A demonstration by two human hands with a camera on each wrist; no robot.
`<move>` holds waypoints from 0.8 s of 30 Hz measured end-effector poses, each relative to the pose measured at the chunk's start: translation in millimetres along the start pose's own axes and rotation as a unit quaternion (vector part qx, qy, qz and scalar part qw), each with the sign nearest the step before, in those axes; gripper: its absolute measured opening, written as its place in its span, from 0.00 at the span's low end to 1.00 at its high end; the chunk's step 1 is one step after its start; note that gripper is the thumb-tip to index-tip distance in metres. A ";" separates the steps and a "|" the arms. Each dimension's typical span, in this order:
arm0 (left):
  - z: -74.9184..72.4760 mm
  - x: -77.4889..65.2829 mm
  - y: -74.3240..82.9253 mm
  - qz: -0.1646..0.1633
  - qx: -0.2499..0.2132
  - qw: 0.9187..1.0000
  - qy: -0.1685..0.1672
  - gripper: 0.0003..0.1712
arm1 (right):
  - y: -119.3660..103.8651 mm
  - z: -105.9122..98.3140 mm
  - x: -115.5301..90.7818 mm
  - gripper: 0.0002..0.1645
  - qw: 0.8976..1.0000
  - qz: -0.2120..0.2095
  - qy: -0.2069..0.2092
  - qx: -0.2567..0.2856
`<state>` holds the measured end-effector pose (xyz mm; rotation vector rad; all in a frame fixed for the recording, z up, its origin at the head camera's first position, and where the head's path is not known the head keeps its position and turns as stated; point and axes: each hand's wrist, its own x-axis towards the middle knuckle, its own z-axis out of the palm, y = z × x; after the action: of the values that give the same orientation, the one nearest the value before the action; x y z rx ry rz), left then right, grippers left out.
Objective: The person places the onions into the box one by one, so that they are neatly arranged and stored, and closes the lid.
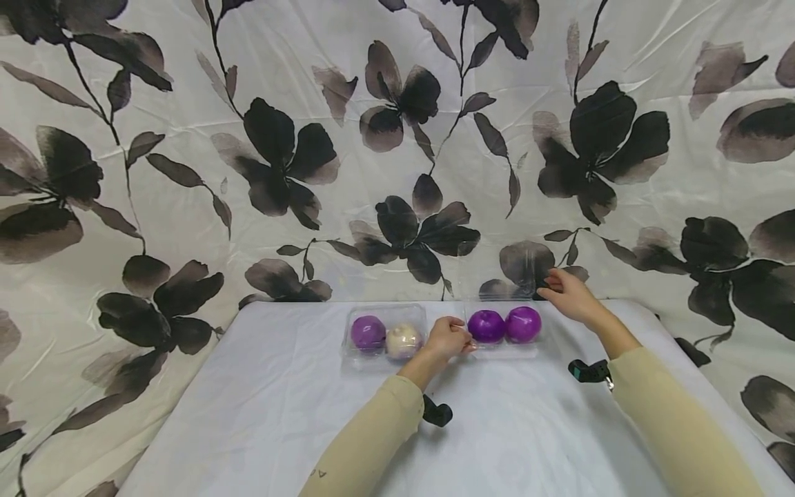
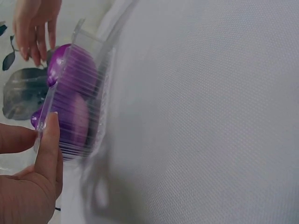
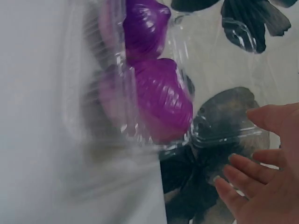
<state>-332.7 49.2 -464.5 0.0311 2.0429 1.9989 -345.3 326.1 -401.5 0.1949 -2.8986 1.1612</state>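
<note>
Two shiny purple onions [image 1: 486, 326] sit side by side in a clear plastic clamshell box [image 1: 506, 352], whose clear lid [image 3: 224, 126] stands raised behind them. My left hand [image 1: 448, 338] pinches the box's near left rim between thumb and fingers, as the left wrist view [image 2: 39, 182] shows. Beside the lid's right edge is my right hand [image 1: 574, 297], its fingers relaxed and spread. In the right wrist view the thumb of that right hand [image 3: 266, 186] overlaps the lid's edge, with the other fingers apart from it.
A second clear box [image 1: 354, 359] stands to the left, holding a purple onion [image 1: 368, 334] and a cream-coloured one [image 1: 404, 341]. White cloth covers the table [image 1: 279, 414]. A flower-patterned curtain [image 1: 397, 159] hangs right behind the table's far edge.
</note>
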 end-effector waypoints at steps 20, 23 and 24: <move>3.0 -0.9 1.2 -0.003 -0.012 1.000 0.000 0.23 | -9.1 5.0 22.3 0.48 0.994 0.034 0.010 0.106; 1.9 -0.8 1.8 -0.004 -0.012 1.000 -0.002 0.23 | -8.2 4.9 19.1 0.45 0.992 0.025 0.021 0.122; 1.6 -0.7 1.9 -0.004 -0.010 1.000 -0.003 0.24 | -7.7 4.7 17.6 0.44 0.991 0.021 0.024 0.128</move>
<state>-332.0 50.8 -462.5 0.0246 2.0165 2.0116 -361.6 315.4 -398.6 0.1073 -2.7182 1.5206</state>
